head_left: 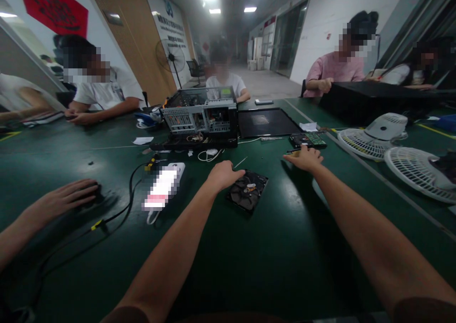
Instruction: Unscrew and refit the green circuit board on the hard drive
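Observation:
A dark hard drive (248, 191) lies on the green table in front of me. My left hand (223, 175) is at its upper left corner, with a thin metal shaft sticking out past the fingers; the fingers are closed, but what they grip is partly hidden. To the right, my right hand (305, 158) is closed around a small tool with a yellowish and dark part showing at its left side. Just beyond that hand sits another drive with a green circuit board (314, 140).
An open computer case (199, 116) stands at the back centre, beside a black panel (269, 122). A phone (164, 187) and cable lie left, near another person's hand (76, 193) on a mouse. White fan parts (420, 171) are at right. Several people sit around.

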Motion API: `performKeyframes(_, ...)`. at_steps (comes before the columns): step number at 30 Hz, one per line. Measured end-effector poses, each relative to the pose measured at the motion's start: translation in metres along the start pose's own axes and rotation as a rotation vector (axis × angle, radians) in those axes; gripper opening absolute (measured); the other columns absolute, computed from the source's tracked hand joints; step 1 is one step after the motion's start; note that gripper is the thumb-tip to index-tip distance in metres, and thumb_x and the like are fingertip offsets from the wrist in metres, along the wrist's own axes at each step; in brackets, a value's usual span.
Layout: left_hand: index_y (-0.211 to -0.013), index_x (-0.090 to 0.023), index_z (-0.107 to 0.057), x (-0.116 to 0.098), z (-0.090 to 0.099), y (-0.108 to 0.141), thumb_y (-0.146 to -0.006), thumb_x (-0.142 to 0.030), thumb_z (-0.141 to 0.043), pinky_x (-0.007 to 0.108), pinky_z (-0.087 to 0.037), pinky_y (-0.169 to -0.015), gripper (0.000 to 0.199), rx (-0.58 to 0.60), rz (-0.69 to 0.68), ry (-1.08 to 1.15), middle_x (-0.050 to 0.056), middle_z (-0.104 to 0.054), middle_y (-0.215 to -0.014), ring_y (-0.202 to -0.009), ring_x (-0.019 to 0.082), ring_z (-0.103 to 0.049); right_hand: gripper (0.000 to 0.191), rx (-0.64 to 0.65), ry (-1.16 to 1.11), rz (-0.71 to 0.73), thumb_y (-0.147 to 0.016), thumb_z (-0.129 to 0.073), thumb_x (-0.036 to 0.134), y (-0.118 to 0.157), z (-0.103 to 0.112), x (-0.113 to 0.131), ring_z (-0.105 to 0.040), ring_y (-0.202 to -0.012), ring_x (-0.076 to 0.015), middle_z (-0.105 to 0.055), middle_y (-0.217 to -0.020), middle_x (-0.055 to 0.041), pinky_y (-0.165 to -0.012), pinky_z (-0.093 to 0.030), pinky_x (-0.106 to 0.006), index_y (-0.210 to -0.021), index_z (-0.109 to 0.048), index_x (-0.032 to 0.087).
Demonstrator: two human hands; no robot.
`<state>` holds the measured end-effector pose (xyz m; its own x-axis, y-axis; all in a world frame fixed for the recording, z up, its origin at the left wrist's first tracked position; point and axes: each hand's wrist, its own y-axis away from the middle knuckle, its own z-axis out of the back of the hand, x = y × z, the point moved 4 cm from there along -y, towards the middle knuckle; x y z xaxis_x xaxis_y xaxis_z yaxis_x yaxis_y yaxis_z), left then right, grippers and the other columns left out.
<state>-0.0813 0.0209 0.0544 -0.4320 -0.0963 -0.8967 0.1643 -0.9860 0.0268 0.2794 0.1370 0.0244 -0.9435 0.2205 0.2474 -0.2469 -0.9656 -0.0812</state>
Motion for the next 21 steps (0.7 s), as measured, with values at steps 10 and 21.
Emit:
performKeyframes(10,-0.067,-0.025,-0.047,-0.016,-0.046,0.037,-0.029,-0.032,-0.103,0.054,-0.034,-0.115,0.068,0.046,-0.032,0.056,0.020,-0.070,-0.107,-0.146,0.051,-0.031,0.099,-0.076,0.018,-0.001,-0.073,-0.064,0.077,-0.014,-0.007,0.011,-0.033,-0.136,-0.0492,-0.043,-0.144,-0.0298,-0.108,-0.026,-0.062,-0.143,-0.041,0.011)
performKeyframes(21,-0.075,-0.023,-0.053,-0.025,-0.057,0.047,-0.017,-0.002,-0.096,0.070,-0.016,-0.118,0.075,0.142,-0.016,-0.039,0.021,-0.067,-0.117,-0.141,0.059,-0.031,0.109,-0.144,-0.189,0.304,-0.074,-0.073,0.019,0.012,0.002,0.042,-0.054,-0.123,-0.0332,-0.029,-0.150,-0.0226,-0.103,-0.042,-0.040,-0.160,-0.007,0.018)
